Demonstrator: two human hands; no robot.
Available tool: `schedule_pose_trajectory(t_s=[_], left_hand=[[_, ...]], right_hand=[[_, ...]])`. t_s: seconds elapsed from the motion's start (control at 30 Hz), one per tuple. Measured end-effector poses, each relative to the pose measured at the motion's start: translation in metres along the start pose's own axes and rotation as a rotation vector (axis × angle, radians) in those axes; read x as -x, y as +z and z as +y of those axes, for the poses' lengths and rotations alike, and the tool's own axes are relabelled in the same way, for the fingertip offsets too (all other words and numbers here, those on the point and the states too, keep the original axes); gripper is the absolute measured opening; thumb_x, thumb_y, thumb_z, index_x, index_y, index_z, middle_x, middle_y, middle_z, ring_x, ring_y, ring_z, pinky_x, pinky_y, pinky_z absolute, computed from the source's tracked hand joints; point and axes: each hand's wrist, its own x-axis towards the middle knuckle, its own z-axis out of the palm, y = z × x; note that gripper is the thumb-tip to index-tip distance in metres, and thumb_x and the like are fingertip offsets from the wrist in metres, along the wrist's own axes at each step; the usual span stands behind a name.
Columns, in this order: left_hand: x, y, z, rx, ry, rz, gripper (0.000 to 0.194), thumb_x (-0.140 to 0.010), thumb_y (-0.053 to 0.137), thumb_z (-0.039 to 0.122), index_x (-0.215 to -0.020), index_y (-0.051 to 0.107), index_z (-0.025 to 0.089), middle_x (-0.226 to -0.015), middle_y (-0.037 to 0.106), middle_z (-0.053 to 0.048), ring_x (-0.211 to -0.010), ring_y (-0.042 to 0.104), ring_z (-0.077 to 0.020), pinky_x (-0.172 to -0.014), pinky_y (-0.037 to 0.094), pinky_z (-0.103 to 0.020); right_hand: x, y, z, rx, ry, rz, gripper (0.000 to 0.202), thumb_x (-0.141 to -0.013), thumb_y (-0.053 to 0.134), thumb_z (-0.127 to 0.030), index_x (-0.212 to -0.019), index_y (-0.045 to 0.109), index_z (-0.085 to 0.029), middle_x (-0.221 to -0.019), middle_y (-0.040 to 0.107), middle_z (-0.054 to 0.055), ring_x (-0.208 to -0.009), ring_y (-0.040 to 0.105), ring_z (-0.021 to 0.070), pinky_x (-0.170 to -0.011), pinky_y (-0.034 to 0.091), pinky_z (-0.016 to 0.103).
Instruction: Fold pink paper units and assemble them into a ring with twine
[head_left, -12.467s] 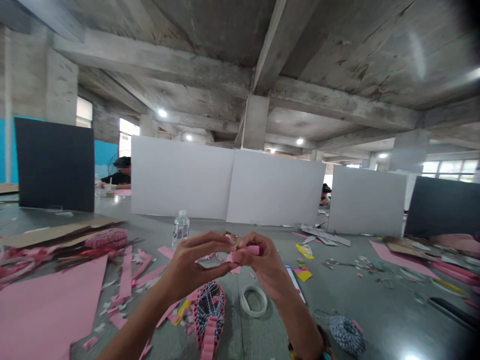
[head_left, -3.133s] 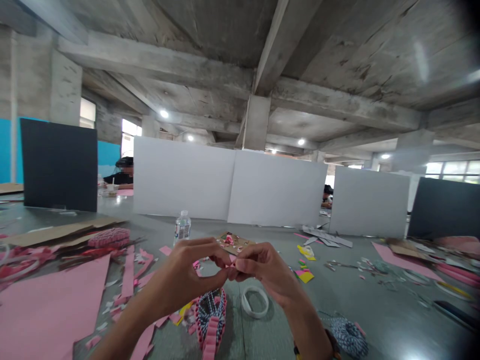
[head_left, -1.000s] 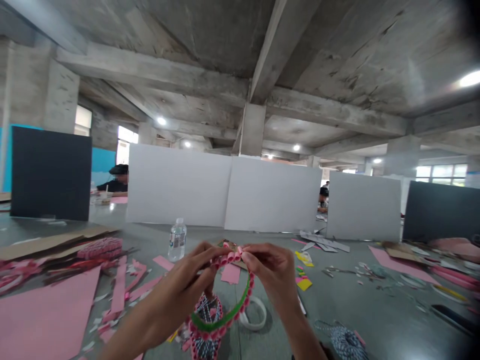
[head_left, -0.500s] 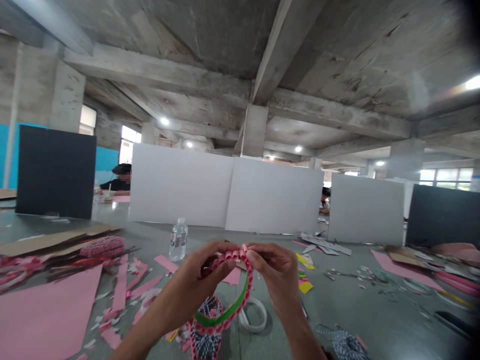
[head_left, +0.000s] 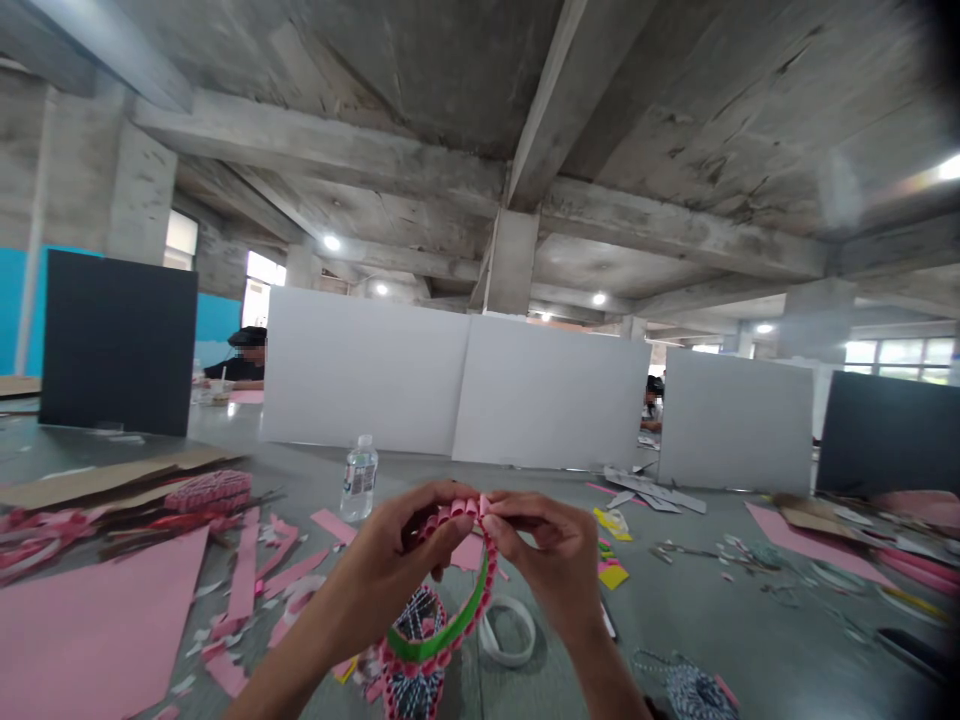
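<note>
A hoop (head_left: 474, 607) with a green inner band and pink paper loops round its outside is held up over the table between both hands. My left hand (head_left: 409, 545) is closed on its upper left part, thumb against the pink loops. With thumb and fingers pinched together, my right hand (head_left: 551, 550) grips the loops at the hoop's upper right, close to the left fingertips. Below the hoop lies a piece with pink scalloped edging and dark-and-white cord (head_left: 414, 690), partly hidden. Beside it, a roll of white tape or strip (head_left: 508, 632) rests on the table.
A plastic bottle (head_left: 360, 480) stands beyond my left hand. Pink sheets (head_left: 97, 620), paper strips and scraps cover the left. On the right are scissors (head_left: 686, 552), a ball of cord (head_left: 697, 690) and yellow scraps (head_left: 613, 577). White boards (head_left: 367, 370) stand behind; people sit beyond them.
The hoop has tilted and shifted slightly down and left. My right fingers have moved a little left along its upper edge, nearer my left hand. The view has shifted slightly.
</note>
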Motion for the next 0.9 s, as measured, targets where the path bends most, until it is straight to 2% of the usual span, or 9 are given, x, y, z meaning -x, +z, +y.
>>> schedule_pose_trajectory(t_s=[0.17, 0.27, 0.4, 0.5, 0.7, 0.83, 0.9], left_hand=[[-0.004, 0.001, -0.009, 0.040, 0.005, 0.029, 0.043, -0.089, 0.061, 0.048, -0.120, 0.066, 0.018, -0.071, 0.062, 0.000, -0.058, 0.048, -0.0115, -0.053, 0.039, -0.024], [-0.006, 0.000, -0.015, 0.077, 0.017, 0.042, 0.046, -0.089, 0.062, 0.049, -0.124, 0.061, 0.019, -0.078, 0.066, -0.001, -0.059, 0.051, -0.0118, -0.054, 0.042, -0.025], [-0.006, -0.007, -0.017, 0.092, 0.043, -0.027, 0.054, -0.085, 0.070, 0.043, -0.133, 0.051, 0.025, -0.099, 0.069, -0.004, -0.079, 0.061, -0.0157, -0.069, 0.050, -0.028], [-0.005, -0.012, -0.018, 0.073, 0.072, -0.060, 0.054, -0.086, 0.069, 0.039, -0.134, 0.048, 0.027, -0.109, 0.070, -0.005, -0.092, 0.064, -0.0185, -0.079, 0.051, -0.031], [-0.006, -0.022, -0.024, -0.043, 0.018, -0.104, 0.051, -0.085, 0.070, 0.035, -0.131, 0.048, 0.026, -0.104, 0.067, -0.003, -0.080, 0.062, -0.0156, -0.074, 0.052, -0.031], [-0.005, -0.032, -0.031, -0.092, -0.061, -0.234, 0.067, -0.080, 0.075, 0.038, -0.138, 0.043, 0.026, -0.105, 0.068, -0.007, -0.094, 0.065, -0.0224, -0.081, 0.054, -0.036], [-0.004, -0.035, -0.033, -0.111, -0.109, -0.261, 0.066, -0.077, 0.078, 0.038, -0.134, 0.048, 0.023, -0.102, 0.069, -0.007, -0.092, 0.065, -0.0223, -0.079, 0.055, -0.035]], right_hand=[[0.002, 0.004, -0.005, 0.073, -0.004, 0.013, 0.011, -0.078, 0.078, -0.014, -0.082, 0.080, -0.024, -0.089, 0.079, 0.005, -0.082, 0.075, 0.0203, -0.072, 0.064, 0.026], [0.001, 0.004, -0.002, 0.105, -0.013, 0.032, 0.008, -0.078, 0.078, -0.016, -0.082, 0.080, -0.023, -0.089, 0.079, 0.005, -0.082, 0.075, 0.0206, -0.074, 0.065, 0.028], [-0.002, 0.002, 0.008, 0.044, -0.004, 0.043, 0.007, -0.077, 0.079, -0.017, -0.082, 0.080, -0.023, -0.089, 0.079, 0.005, -0.079, 0.076, 0.0208, -0.068, 0.065, 0.026], [-0.003, 0.002, 0.011, 0.021, -0.003, 0.063, 0.008, -0.076, 0.079, -0.017, -0.081, 0.080, -0.023, -0.087, 0.079, 0.005, -0.077, 0.076, 0.0206, -0.067, 0.065, 0.025], [-0.007, -0.002, 0.009, 0.010, 0.044, 0.151, 0.005, -0.075, 0.081, -0.023, -0.079, 0.081, -0.022, -0.087, 0.079, 0.007, -0.075, 0.076, 0.0229, -0.068, 0.066, 0.028], [-0.015, -0.018, 0.015, 0.066, 0.053, 0.081, 0.010, -0.073, 0.082, -0.029, -0.083, 0.082, -0.029, -0.090, 0.079, 0.010, -0.076, 0.077, 0.0282, -0.068, 0.066, 0.032], [-0.018, -0.025, 0.018, 0.088, 0.047, 0.052, 0.012, -0.072, 0.081, -0.031, -0.084, 0.082, -0.035, -0.090, 0.079, 0.009, -0.078, 0.077, 0.0293, -0.069, 0.065, 0.032]])
